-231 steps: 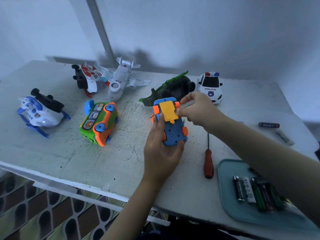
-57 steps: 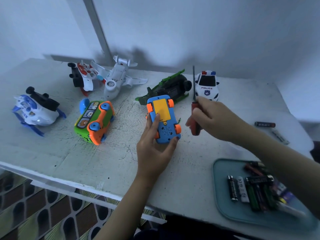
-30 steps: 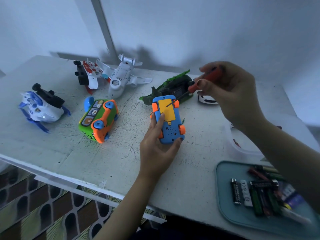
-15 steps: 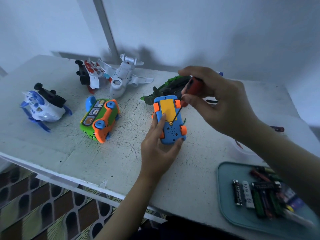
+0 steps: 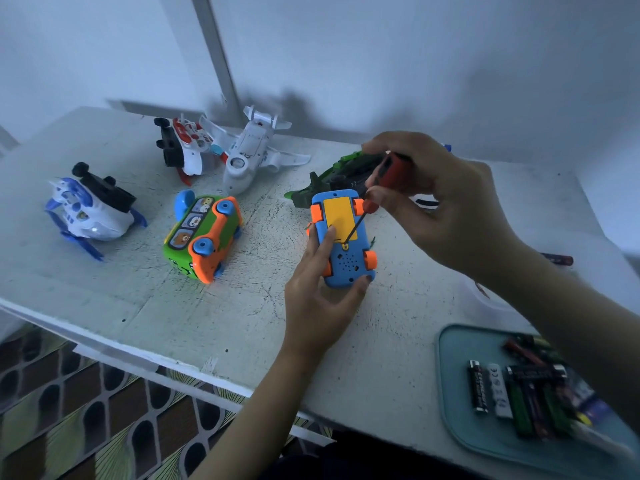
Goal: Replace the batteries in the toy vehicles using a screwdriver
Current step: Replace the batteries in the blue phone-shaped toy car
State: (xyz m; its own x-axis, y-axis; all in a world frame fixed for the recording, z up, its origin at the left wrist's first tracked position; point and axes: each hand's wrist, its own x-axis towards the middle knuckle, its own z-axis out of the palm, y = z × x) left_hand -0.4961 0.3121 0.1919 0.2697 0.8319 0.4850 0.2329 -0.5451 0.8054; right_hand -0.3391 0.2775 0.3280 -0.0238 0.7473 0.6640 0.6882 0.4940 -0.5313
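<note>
I see screwdriver (image 5: pixel 356 224) tip now on screw (image 5: pixel 345 244) of car (image 5: pixel 348 263); half second ago it hung short. Right hand (image 5: pixel 450 209) pinches handle, left hand (image 5: pixel 318 306) clasps car. I judge turning comes next

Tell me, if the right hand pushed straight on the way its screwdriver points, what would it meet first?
The screwdriver in the right hand would meet the blue toy car first, at the screw hole below its yellow cover; whether the tip touches it is unclear.
</note>
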